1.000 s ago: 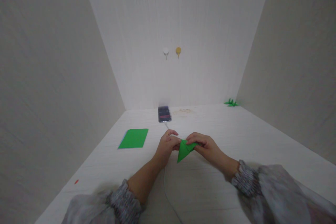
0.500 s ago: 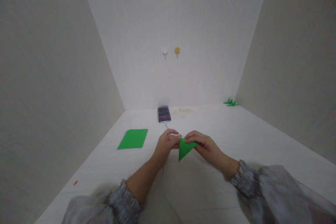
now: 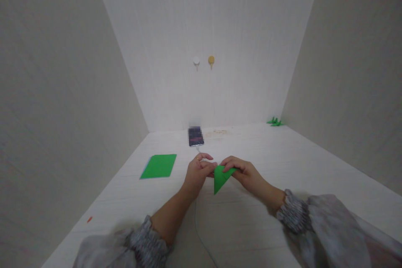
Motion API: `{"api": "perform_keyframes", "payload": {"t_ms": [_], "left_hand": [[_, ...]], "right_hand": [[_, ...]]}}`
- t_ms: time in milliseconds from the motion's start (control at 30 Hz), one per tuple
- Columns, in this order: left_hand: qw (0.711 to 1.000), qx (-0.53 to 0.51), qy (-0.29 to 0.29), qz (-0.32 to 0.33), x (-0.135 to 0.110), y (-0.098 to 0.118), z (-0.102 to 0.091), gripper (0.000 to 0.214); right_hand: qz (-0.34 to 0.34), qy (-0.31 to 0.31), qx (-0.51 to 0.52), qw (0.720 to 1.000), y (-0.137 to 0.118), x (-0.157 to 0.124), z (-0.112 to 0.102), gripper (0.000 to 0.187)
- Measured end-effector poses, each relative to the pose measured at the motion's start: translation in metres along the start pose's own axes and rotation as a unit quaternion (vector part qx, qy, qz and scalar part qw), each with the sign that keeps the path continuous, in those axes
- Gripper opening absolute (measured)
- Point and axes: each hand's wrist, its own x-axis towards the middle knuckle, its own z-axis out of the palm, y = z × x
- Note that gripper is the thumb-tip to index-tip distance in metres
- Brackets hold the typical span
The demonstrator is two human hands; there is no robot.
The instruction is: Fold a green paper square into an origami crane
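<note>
A folded green paper triangle [image 3: 220,178] is held just above the white table, its long point hanging down toward me. My left hand [image 3: 198,171] pinches its upper left corner with fingers pressed together. My right hand [image 3: 243,172] grips its upper right edge, fingers curled over the fold. Both wrists wear grey patterned cuffs.
A flat stack of green paper sheets [image 3: 159,166] lies to the left. A phone [image 3: 195,136] leans at the back wall with a white cable [image 3: 199,226] running toward me. Small green folded figures [image 3: 274,122] sit in the far right corner. Two wall hooks [image 3: 203,61] hang above.
The triangle's lower point has swung slightly, now hanging more straight down. Both hands have stayed almost in place on the paper.
</note>
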Motion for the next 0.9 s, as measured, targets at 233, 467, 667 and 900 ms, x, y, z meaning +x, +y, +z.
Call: {"api": "perform_keyframes", "payload": {"t_ms": [233, 467, 667, 900], "left_hand": [[1.000, -0.003, -0.003, 0.014, -0.001, 0.002, -0.001, 0.032], [0.999, 0.005, -0.040, -0.001, 0.002, -0.005, -0.006, 0.039], [1.000, 0.021, -0.019, 0.011, 0.003, -0.009, -0.010, 0.036], [0.998, 0.054, -0.006, 0.027, 0.003, -0.009, -0.009, 0.034]], "right_hand": [[0.026, 0.012, 0.028, 0.999, -0.002, 0.000, 0.001, 0.012], [0.010, -0.005, 0.003, 1.000, -0.002, 0.001, -0.002, 0.014], [0.100, -0.003, 0.100, 0.990, -0.005, -0.002, -0.001, 0.015], [0.229, 0.039, 0.092, 0.968, 0.001, -0.001, 0.004, 0.021]]}}
